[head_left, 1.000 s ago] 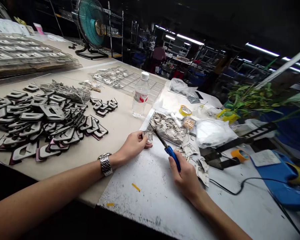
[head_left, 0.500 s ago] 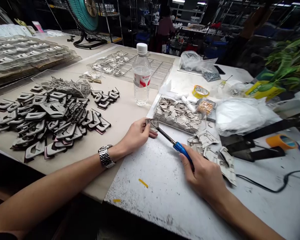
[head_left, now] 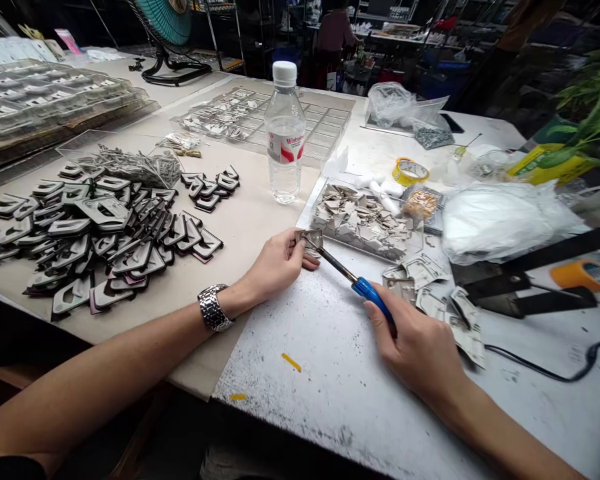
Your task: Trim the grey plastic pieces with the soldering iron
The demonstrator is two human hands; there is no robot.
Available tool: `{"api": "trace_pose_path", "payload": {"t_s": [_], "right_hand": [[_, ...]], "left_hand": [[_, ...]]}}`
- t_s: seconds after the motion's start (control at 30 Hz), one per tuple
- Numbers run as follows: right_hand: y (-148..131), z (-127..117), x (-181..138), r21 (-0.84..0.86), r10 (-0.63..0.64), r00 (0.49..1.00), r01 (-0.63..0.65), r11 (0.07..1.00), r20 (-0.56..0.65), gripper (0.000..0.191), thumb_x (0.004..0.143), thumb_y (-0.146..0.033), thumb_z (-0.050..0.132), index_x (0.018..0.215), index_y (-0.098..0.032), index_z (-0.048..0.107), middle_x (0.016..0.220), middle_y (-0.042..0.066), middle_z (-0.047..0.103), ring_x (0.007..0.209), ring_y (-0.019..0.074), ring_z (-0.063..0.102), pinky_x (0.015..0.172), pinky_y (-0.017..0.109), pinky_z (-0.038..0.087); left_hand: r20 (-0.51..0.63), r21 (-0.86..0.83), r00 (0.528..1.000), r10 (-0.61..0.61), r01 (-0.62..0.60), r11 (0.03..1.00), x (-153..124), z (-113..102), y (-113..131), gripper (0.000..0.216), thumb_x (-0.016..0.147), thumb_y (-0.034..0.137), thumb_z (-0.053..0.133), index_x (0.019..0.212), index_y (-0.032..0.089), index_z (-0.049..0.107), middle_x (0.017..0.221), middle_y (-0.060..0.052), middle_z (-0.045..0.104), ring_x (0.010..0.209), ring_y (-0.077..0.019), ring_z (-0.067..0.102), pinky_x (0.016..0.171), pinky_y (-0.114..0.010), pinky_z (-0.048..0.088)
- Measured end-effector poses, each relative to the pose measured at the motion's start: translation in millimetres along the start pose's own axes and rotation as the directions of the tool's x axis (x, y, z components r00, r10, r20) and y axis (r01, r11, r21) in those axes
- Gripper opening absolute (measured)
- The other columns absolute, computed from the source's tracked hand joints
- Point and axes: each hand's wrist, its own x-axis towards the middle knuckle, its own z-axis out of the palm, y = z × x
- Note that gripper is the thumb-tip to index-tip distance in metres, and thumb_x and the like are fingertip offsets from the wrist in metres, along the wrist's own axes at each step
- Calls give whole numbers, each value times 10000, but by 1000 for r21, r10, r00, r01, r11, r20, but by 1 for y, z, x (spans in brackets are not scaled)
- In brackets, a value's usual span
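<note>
Head view: the left hand (head_left: 275, 265) clenched a small metal piece (head_left: 309, 239) between its fingers, steadying it against the tip of the soldering iron (head_left: 373, 297) grasped in the right hand (head_left: 415, 340).

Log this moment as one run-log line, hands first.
left hand holds small metal piece | right hand holds blue-handled soldering iron, tip on piece | beside: tray of scrap pieces

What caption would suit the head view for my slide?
Left hand holds a small metal piece while right hand touches it with a blue-handled tool, beside a tray of scraps.
</note>
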Motion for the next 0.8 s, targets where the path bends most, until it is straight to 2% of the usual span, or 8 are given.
{"api": "trace_pose_path", "payload": {"t_s": [0.2, 0.33, 0.57, 0.7, 0.8], "right_hand": [[-3, -4, 3, -9, 36, 999, -36, 999, 18, 414, 1151, -385, 541, 1467, -197, 730, 1256, 90, 842, 788, 231, 825, 551, 316, 564], [-1, -1, 3, 10, 53, 999, -52, 999, -11, 409, 1148, -407, 534, 1441, -221, 750, 1225, 73, 852, 804, 251, 831, 559, 334, 573], [1, 4, 3, 37, 56, 998, -55, 998, -27, 406, 1153, -413, 522, 1444, -238, 744, 1238, 68, 850, 841, 258, 839, 601, 342, 584], [2, 6, 3, 8, 39, 999, -38, 999, -26, 406, 1157, -407, 505, 1439, -231, 737, 1217, 62, 855, 804, 259, 834, 567, 346, 557], [3, 5, 3, 56, 28, 999, -27, 998, -20, 403, 1160, -405, 496, 1436, -233, 733, 1219, 62, 855, 845, 258, 842, 588, 333, 569]], "left_hand": [[-13, 37, 1000, -6, 7, 999, 0, 0, 1, 141, 1138, 192, 526, 1181, 145, 652, 912, -126, 850, 856, -243, 862, 795, -363, 699], [-15, 46, 1000, -6, 6, 999, 0, 0, 2, 121, 1139, 200, 531, 1115, 158, 642, 903, -125, 851, 838, -238, 861, 771, -351, 692], [-45, 47, 998, -33, 35, 998, -2, 1, 7, 189, 1132, 183, 550, 951, 181, 601, 871, -133, 852, 806, -230, 863, 722, -308, 686], [-48, 10, 998, -35, 36, 999, -3, 2, 6, 208, 1125, 194, 571, 922, 175, 611, 841, -127, 848, 770, -220, 858, 700, -292, 691], [-66, -70, 994, -90, 85, 994, -3, 3, 8, 179, 1115, 199, 584, 954, 153, 650, 830, -132, 848, 759, -220, 857, 704, -297, 703]]}}
